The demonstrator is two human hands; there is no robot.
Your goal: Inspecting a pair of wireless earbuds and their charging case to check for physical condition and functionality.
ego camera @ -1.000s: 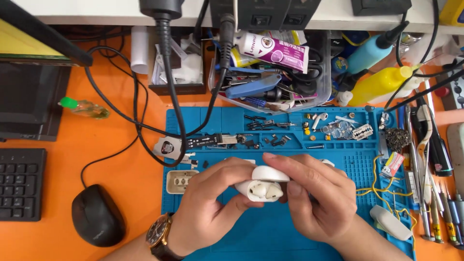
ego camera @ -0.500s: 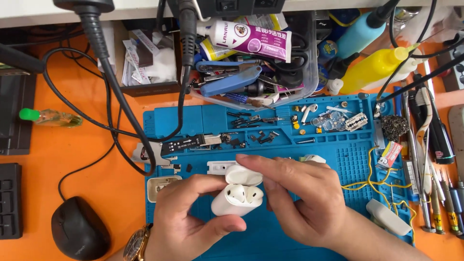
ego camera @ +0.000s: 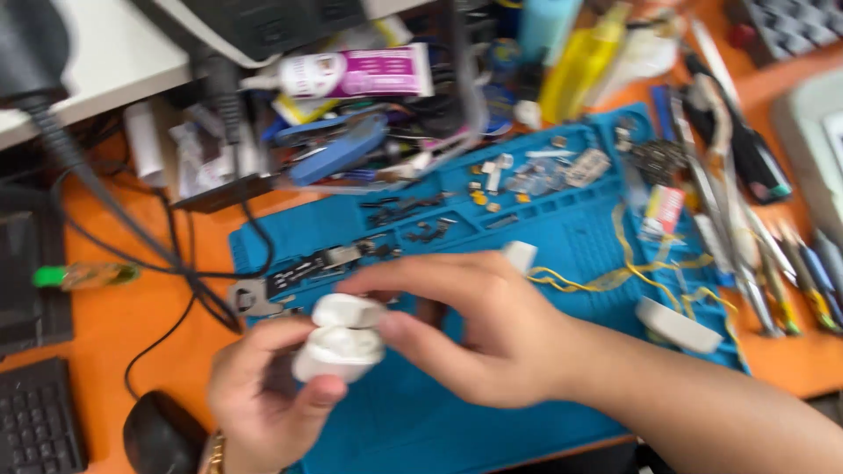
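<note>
Since half a second ago the view has swung and tilted, so the blue work mat point(ego camera: 527, 237) now runs slanted across the orange bench point(ego camera: 114, 325), and both hands have slid toward the lower left with the white earbud case point(ego camera: 338, 347), which sits over the mat's near-left part, close to its left edge. Left hand point(ego camera: 263, 395) cups the case from below, thumb and fingers closed round its body. Right hand point(ego camera: 474, 329) reaches in from the lower right, its thumb and forefinger pinched on the case at its raised lid; the picture is blurred, so the exact contact is hard to read. Just beyond the hands lie a small circuit strip point(ego camera: 307, 268) and loose dark parts, near but not touching. Yellow wire point(ego camera: 615, 272) curls over the mat to the right of the right hand, and a white oblong piece point(ego camera: 676, 325) rests by the mat's right edge. Left of the mat, black cables point(ego camera: 167, 254) cross the bench, with a black mouse point(ego camera: 162, 434) just beside the left wrist and a keyboard corner point(ego camera: 39, 421) at the frame's edge. Along the far side a crowded tray point(ego camera: 351, 132) of tubes and tools hems the mat in; screwdrivers point(ego camera: 773, 263) line the right. Bare mat shows only in front of the hands, toward the near edge.
</note>
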